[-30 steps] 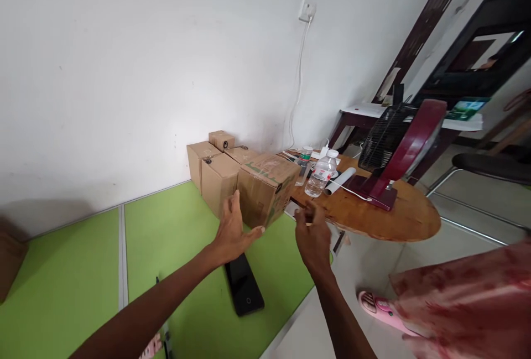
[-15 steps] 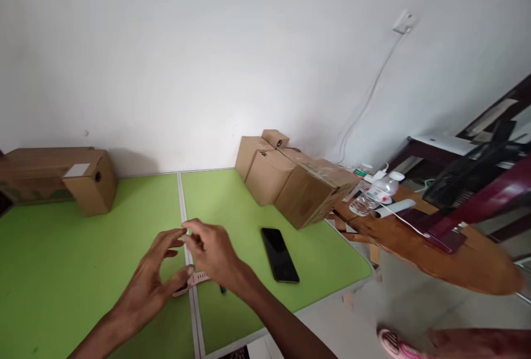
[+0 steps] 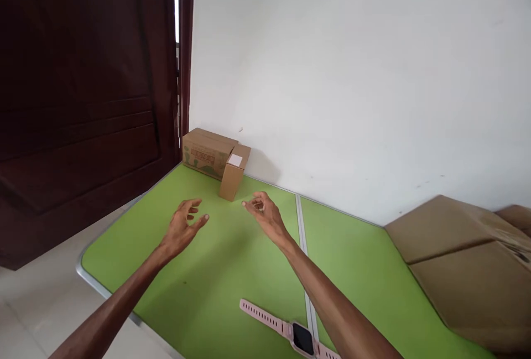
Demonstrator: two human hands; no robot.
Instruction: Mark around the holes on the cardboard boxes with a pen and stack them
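My left hand (image 3: 182, 228) hovers over the green table (image 3: 199, 281) with fingers and thumb apart, holding nothing. To its right, my right hand (image 3: 265, 215) is also raised, its fingers curved and parted from the thumb, with nothing in it. Just beyond both hands stands a small upright cardboard box (image 3: 232, 180) with a white label on top. It stands against a longer cardboard box (image 3: 207, 151) with green print. Nearer to me, a smartwatch (image 3: 302, 338) with a pink strap lies flat across the table's seam, partly under my right forearm.
Large cardboard boxes (image 3: 452, 243) stand at the table's right side. A white wall (image 3: 332, 82) rises behind the table. On the left is a dark wooden door (image 3: 83, 99), with pale floor tiles (image 3: 37, 303) below it.
The view has swung left, bringing the door in and losing the phone and the side table. My hands have moved apart, away from the smartwatch, toward the boxes at the left.
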